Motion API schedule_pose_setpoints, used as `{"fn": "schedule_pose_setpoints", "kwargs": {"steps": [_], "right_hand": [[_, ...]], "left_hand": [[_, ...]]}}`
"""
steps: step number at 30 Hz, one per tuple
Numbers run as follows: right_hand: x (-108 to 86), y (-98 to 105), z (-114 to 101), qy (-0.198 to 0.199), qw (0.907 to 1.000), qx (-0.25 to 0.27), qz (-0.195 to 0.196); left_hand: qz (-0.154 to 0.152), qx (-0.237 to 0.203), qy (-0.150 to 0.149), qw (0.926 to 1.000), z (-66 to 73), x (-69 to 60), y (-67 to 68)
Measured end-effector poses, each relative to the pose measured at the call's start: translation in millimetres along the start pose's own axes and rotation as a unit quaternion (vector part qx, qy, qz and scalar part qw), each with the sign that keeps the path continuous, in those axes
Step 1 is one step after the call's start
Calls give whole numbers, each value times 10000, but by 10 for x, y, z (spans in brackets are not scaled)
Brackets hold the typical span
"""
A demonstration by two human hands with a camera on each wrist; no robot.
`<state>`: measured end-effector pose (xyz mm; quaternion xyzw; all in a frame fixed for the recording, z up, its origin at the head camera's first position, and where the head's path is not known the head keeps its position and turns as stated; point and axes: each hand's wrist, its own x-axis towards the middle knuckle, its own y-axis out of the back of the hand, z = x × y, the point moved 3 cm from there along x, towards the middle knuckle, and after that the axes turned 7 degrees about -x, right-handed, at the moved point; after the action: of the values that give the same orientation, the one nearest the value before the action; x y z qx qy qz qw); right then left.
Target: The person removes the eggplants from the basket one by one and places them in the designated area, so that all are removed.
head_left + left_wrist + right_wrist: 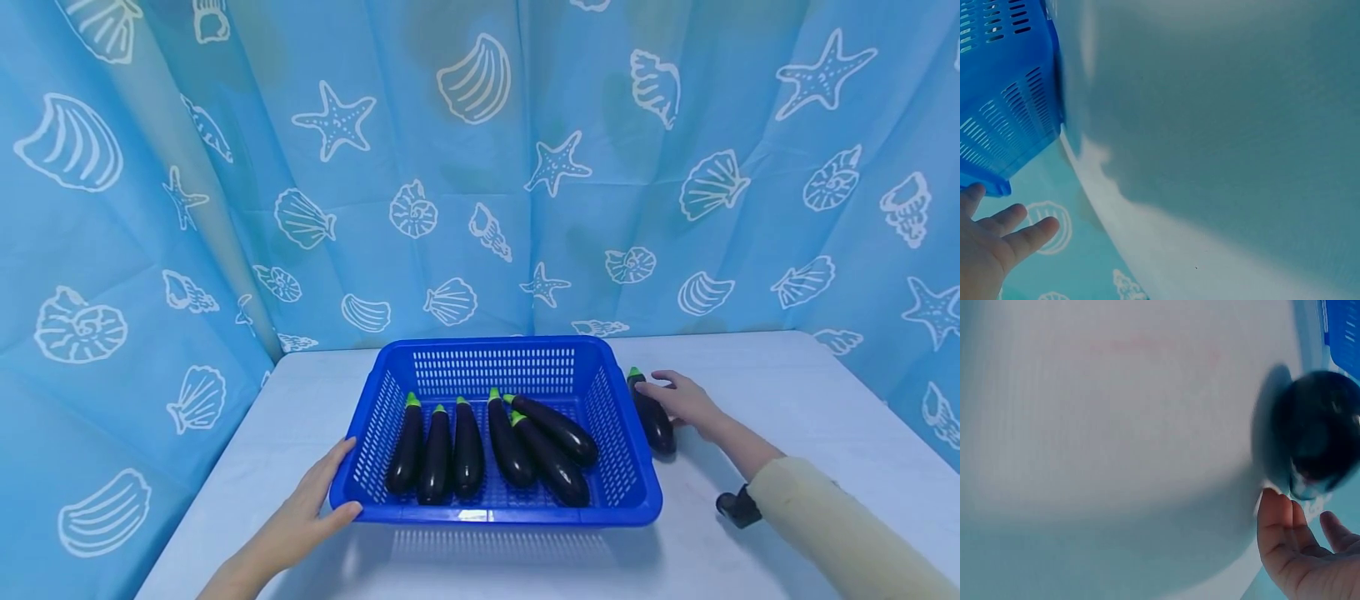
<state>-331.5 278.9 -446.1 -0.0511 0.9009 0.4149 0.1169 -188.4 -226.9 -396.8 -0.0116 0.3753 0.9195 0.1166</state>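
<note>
A blue basket [495, 515] holds several dark eggplants [468, 450] with green tips, three at the left and three at the right. My left hand [300, 508] rests at its left front corner, thumb against the rim; in the left wrist view that hand [991, 250] has spread fingers by the basket rim [985, 181]. Outside the right wall, one more eggplant [654, 421] lies on the table, my right hand [686, 404] over its upper part. In the right wrist view the right hand [1304, 556] has loosely bent fingers beside the eggplant [1319, 431]; firm contact is unclear.
The white table [757, 375] extends around the basket. Behind it and at the left hangs a blue curtain [480, 167] with white shell and starfish prints. A black device [738, 507] is at the right wrist, by the pale sleeve [825, 517].
</note>
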Motion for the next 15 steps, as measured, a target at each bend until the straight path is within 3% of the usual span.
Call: {"fn": "schedule_pose_setpoints", "kwargs": {"steps": [4,6,15], "right_hand": [[359,50,296,107,9994,-230,232],[394,121,300,139,9991,-244,302],[-228,510,-505,585,9977,-193,295]], "left_hand": [[-23,-78,52,10000,-6,-2,-2],[-34,-128,42,9999,-9,2,-4],[-20,-162,-5,9999,-7,10,-11]]}}
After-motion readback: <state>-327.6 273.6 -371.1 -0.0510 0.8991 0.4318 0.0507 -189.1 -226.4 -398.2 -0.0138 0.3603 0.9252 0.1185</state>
